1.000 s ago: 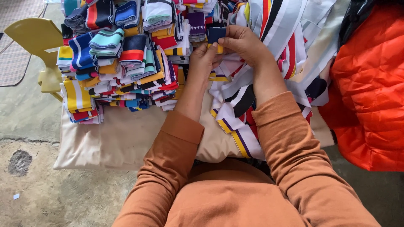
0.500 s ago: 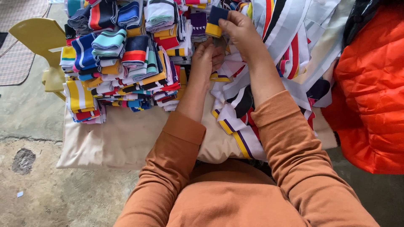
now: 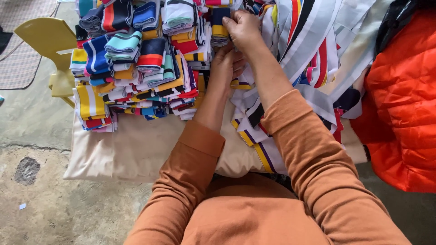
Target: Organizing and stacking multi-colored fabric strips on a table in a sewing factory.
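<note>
Currently my right hand (image 3: 245, 29) is up at the far edge of the stacked pile (image 3: 141, 68), its fingers (image 3: 229, 22) pinched on a folded navy-and-yellow band (image 3: 219, 25) that stands on top of the stacks, touching its neighbours. My left hand (image 3: 225, 63) sits just below the right, fingers curled in against the loose striped strips (image 3: 309, 50); whether it actually grips anything, I cannot tell, as the right forearm covers part of it. The pile holds many folded striped knit pieces, blue, red, yellow, teal and white, packed edge to edge in rows. It rests on a cream cloth (image 3: 131, 149) spread over the counter. To the right of my arms the unfolded strips lie in a long heap, white and grey with coloured stripes. An orange padded jacket (image 3: 404, 104) lies at the far right, just beside the strips. A yellow plastic chair (image 3: 45, 41) stands at upper left, touching the pile's corner. Concrete floor (image 3: 54, 208) lies below.
</note>
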